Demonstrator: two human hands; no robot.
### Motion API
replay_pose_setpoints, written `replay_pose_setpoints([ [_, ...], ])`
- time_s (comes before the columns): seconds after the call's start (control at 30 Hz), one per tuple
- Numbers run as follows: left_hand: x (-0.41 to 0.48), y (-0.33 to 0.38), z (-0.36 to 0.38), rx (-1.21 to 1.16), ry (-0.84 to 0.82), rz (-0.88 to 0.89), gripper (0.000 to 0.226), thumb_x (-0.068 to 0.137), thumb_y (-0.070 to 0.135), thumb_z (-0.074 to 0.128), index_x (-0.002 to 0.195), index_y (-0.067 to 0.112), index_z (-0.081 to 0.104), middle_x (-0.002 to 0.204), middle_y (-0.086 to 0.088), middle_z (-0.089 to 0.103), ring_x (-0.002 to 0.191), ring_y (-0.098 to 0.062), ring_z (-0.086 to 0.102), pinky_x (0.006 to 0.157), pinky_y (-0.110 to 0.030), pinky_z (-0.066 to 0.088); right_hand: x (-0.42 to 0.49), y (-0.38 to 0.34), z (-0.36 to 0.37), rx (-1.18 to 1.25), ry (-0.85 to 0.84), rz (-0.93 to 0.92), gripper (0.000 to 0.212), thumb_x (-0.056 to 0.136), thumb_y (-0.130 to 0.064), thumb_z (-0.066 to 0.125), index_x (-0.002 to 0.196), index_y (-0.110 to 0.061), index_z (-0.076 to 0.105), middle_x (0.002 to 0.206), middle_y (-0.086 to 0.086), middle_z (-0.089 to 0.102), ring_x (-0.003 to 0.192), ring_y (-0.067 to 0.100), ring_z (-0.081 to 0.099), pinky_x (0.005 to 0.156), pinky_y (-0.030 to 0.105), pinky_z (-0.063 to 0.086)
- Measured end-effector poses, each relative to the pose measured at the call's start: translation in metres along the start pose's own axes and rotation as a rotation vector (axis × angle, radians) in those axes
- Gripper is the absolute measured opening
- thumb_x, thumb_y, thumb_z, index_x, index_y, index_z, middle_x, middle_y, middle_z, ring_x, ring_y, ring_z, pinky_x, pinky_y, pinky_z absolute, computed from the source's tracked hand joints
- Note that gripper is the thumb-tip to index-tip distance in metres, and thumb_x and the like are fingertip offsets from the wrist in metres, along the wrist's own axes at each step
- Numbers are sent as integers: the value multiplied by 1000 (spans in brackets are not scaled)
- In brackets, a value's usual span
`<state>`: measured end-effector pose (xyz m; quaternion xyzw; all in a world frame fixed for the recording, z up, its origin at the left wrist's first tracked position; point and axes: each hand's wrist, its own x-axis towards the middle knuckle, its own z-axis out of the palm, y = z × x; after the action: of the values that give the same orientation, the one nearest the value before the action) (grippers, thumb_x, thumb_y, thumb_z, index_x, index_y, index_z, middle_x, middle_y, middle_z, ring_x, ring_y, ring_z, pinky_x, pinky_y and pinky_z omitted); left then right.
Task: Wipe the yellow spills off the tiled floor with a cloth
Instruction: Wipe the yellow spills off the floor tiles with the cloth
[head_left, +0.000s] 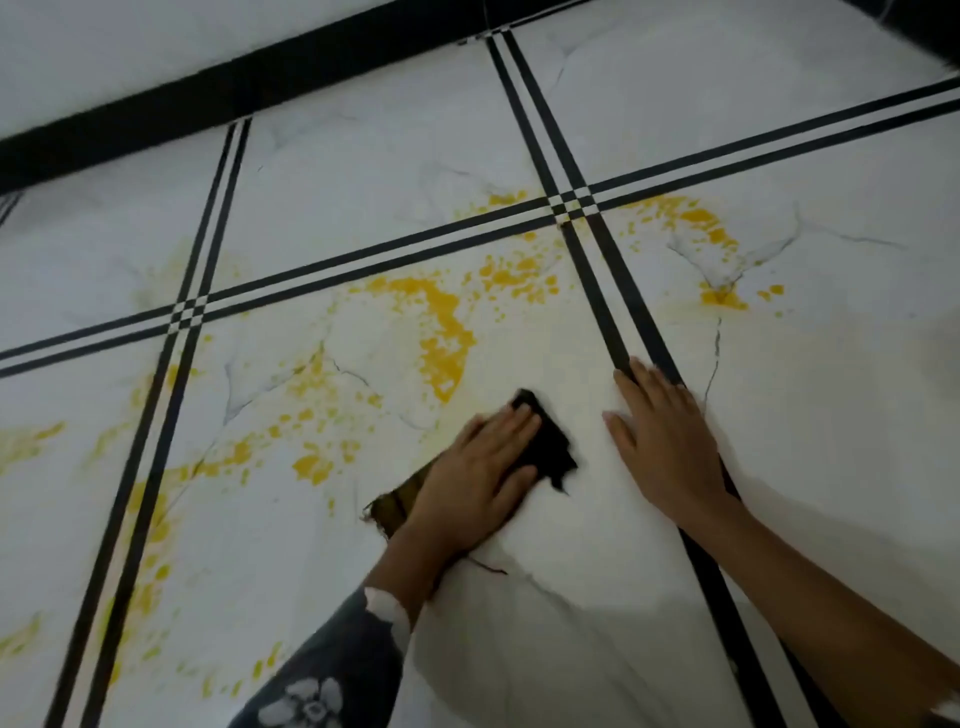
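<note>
the cloth (553, 449) is lying on the floor (805, 415) under the left grip (475, 470), with one corner poking out beyond the fingertips and what seems to be its other end showing near the wrist. the right grip (667, 441) is resting flat on the floor just right of the cloth, apart from it, overlapping a pair of joint lines (631, 332). the spills (441, 332) are spreading ahead and left of both grips. the wall (156, 41) is standing behind.

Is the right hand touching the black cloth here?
Apart. The head view shows a strip of bare tiled floor between the right hand and the black cloth, which the left hand presses.
</note>
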<state>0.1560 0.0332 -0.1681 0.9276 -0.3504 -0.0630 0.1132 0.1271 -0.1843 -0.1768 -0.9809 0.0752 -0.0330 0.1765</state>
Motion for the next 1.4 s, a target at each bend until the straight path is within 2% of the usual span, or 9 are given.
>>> replay_pose_setpoints([
  [0.1,-10,5,7,4,172,-561,76,86,55,1,149,14,12,156,0,7,145,-13,6,114,-26,-6,-9,-4,2,-35,-3,-12,57,90,-36,25,132,-4,47,141,16,45,130,33,43,105,48,34],
  [0.27,-39,-1,3,-32,-24,-135,75,88,63,-6,147,20,9,152,8,2,142,-7,-1,118,-34,4,-18,-3,4,-71,-11,-21,56,91,-37,26,132,-6,48,140,14,47,128,31,47,103,48,37],
  [0.4,-13,-11,2,-38,173,-690,84,83,65,0,149,13,5,158,-2,4,145,-13,1,117,-32,-2,-25,3,4,-49,-31,-47,60,91,-41,21,137,-10,42,145,10,41,133,28,39,108,44,30],
  [0.57,-10,18,1,4,-65,-192,87,79,76,0,147,22,-6,151,9,-13,143,-7,-10,116,-28,-11,-29,8,2,-33,-68,-49,65,89,-45,14,140,-12,36,149,7,34,138,26,32,112,42,23],
  [0.8,7,93,30,-148,190,-653,83,83,56,-10,148,10,11,157,-6,13,145,-16,9,116,-29,-1,-55,36,-21,20,-79,33,69,88,-52,7,146,-18,22,155,3,18,144,19,14,116,40,9],
  [0.97,31,167,29,-608,237,-472,59,96,50,16,143,20,35,150,2,34,140,-12,26,113,-22,16,-69,70,-51,244,15,302,50,99,-35,27,146,-21,18,157,0,11,145,14,4,116,36,-2],
  [1.17,74,227,-2,-1954,41,-706,39,98,29,39,114,3,63,103,-10,71,100,-23,66,90,-28,51,-84,108,-89,558,194,533,48,100,-35,20,146,-22,18,156,-2,14,144,11,4,117,35,-2],
  [1.27,89,217,-22,-2062,-36,-668,51,97,40,37,91,4,74,89,-13,73,78,-23,71,71,-29,57,-82,114,-100,680,287,589,49,99,-38,18,146,-23,19,156,-3,15,144,10,5,117,33,-3],
  [1.4,86,171,-28,-1795,136,-781,52,96,46,35,120,8,60,125,-9,60,116,-21,55,103,-33,39,-75,99,-99,462,330,530,51,99,-35,22,147,-19,14,157,1,11,144,12,4,117,34,-2],
])
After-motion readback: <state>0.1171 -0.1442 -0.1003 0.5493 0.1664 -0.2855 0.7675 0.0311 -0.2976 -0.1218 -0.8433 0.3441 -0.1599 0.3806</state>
